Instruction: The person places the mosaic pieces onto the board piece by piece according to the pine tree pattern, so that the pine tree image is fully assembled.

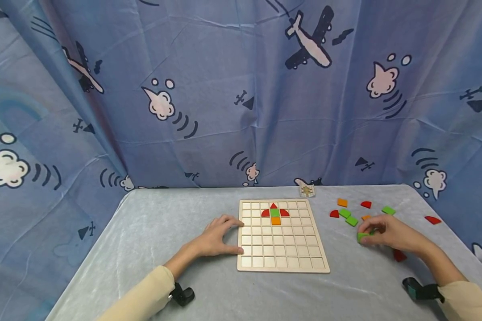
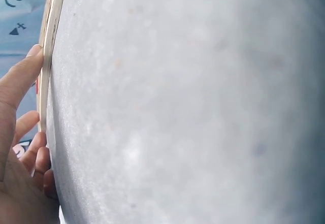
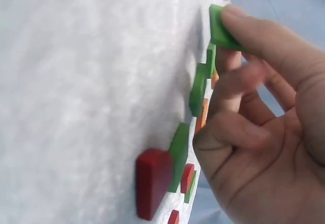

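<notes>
Noted first, at left: blue printed curtain [image 1: 36, 111] along side and back of white-covered table [image 1: 116, 249]. Next, beige left sleeve [image 1: 144, 290] with black wrist device [image 1: 182, 294]. Then left hand [image 1: 214, 238] at left edge of wooden grid board [image 1: 283, 265]: fingers relaxed and apart, thumb and a fingertip touching rim. Board flat on table, near middle.

In board cells, left to right: red left quarter-round [image 1: 265, 213]; column of red triangle [image 1: 273, 206] (top row), green square [image 1: 275, 212] and orange square [image 1: 276, 221], stacked downward; red right quarter-round [image 1: 284, 213], level with green square.

By table's back edge, behind board: small patterned square [image 1: 307, 191] (pattern too small to read).

Right of board, loose on table: red piece [image 1: 334, 214], orange tile [image 1: 342, 203], two green tiles [image 1: 345, 213] just beside each other, then another red piece [image 1: 366, 204]. Partly hidden by right hand [image 1: 393, 234]: second orange tile [image 1: 366, 217]. In right hand: green tile [image 3: 222, 31], pinched between thumb and finger, seen in right-wrist view above cloth.

Farther right: green tile behind hand [image 1: 388, 210], dark red piece [image 1: 399, 255] near wrist, second black device [image 1: 421, 290], outlying red piece [image 1: 432, 220] well apart, beige right sleeve [image 1: 466, 301].
</notes>
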Tool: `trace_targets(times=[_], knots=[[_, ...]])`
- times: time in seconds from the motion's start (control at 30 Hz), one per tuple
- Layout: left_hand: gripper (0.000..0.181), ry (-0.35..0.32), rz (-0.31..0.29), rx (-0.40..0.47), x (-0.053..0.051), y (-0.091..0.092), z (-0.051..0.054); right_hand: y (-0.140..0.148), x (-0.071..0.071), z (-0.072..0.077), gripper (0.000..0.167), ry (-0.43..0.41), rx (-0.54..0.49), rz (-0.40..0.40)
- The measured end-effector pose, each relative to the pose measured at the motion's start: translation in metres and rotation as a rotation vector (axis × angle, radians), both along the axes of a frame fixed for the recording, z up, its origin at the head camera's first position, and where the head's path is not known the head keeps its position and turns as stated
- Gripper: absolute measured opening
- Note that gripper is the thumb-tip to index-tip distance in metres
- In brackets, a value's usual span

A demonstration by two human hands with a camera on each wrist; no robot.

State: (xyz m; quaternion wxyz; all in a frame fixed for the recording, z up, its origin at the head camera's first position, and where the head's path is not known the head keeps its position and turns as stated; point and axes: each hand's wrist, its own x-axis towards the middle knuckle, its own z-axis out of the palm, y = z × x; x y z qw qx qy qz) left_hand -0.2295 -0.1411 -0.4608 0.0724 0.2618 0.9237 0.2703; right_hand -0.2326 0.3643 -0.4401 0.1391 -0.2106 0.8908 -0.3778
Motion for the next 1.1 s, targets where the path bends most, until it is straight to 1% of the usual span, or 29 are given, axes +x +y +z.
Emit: trace_targets(times=[0.2,0.37,0.53,0.63,0.8,0.87,0.97,1.1], knots=[[0.074,0.001,0.004,0.004,0.0,0.0,-0.001,-0.008,0.0,0.005,0.026,0.011,-0.011,-0.016],[0.074,0.003,0.0,0.007,0.0,-0.001,-0.001,-0.02,0.0,0.01,0.029,0.004,-0.028,-0.072],[0.075,0.008,-0.005,0.003,0.0,0.0,0.0,-0.03,-0.003,0.009,0.032,0.032,-0.037,-0.049],[0.075,0.01,-0.009,0.001,0.0,0.0,0.0,-0.035,-0.005,0.006,0.03,0.058,-0.043,-0.032],[0.074,0.007,-0.011,0.004,0.001,0.0,0.002,-0.045,-0.005,0.004,0.026,0.099,-0.082,-0.031],[0.074,0.006,-0.011,0.005,0.002,-0.001,0.002,-0.048,-0.005,0.003,0.026,0.099,-0.082,-0.046],[0.074,0.007,-0.01,0.003,0.001,-0.001,0.002,-0.054,-0.006,0.003,0.027,0.074,-0.08,-0.081],[0.075,0.011,-0.008,0.002,0.0,-0.001,0.0,-0.06,-0.009,0.006,0.03,0.053,-0.078,-0.089]])
